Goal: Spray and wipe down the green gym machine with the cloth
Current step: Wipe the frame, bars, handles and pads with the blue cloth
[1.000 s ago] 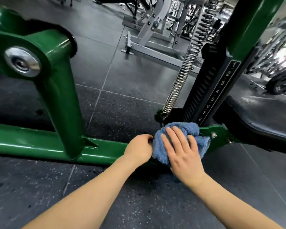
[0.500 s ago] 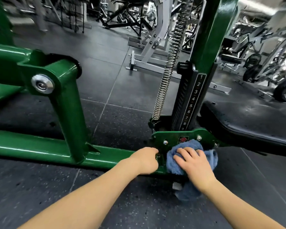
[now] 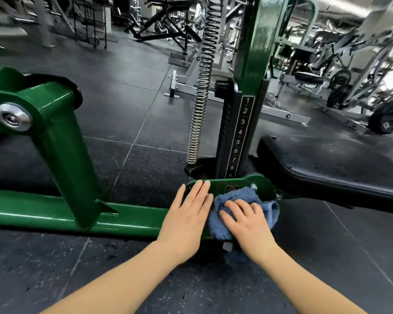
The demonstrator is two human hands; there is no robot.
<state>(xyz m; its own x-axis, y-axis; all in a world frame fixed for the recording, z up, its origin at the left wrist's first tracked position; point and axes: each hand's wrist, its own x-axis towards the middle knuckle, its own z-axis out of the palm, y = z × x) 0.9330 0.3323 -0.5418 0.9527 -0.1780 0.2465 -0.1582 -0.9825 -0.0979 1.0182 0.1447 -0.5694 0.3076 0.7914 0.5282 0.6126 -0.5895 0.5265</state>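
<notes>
Nearest the camera, two bare forearms reach forward over the dark speckled rubber floor [image 3: 55,268]. The left hand [image 3: 186,214] lies flat with straight, nearly closed fingers, palm down on the low beam of the green gym machine [image 3: 43,211], fingertips touching the green bracket plate [image 3: 236,182]; it holds nothing. Just beside it, the right hand [image 3: 245,216] presses the blue cloth [image 3: 232,198] against the same plate, fingers spread and slightly bent over the bunched fabric; a loose end of the cloth hangs below the beam, behind the wrist.

The cloth covers the lower right part of the plate, next to a small red and black sticker and a bolt head. The machine's paint is glossy dark green with bright reflections along the beam. To the left a thick green post [image 3: 61,159] rises from the beam to a pivot with a silver cap [image 3: 13,117].

Behind the plate stand a coil spring [image 3: 201,98] and a black numbered strip [image 3: 238,137] on a tall green upright [image 3: 256,41]. A black padded bench [image 3: 327,168] juts out to the right. Farther back, grey frames and weight plates [image 3: 386,118] crowd the floor, blurred at the right edge.
</notes>
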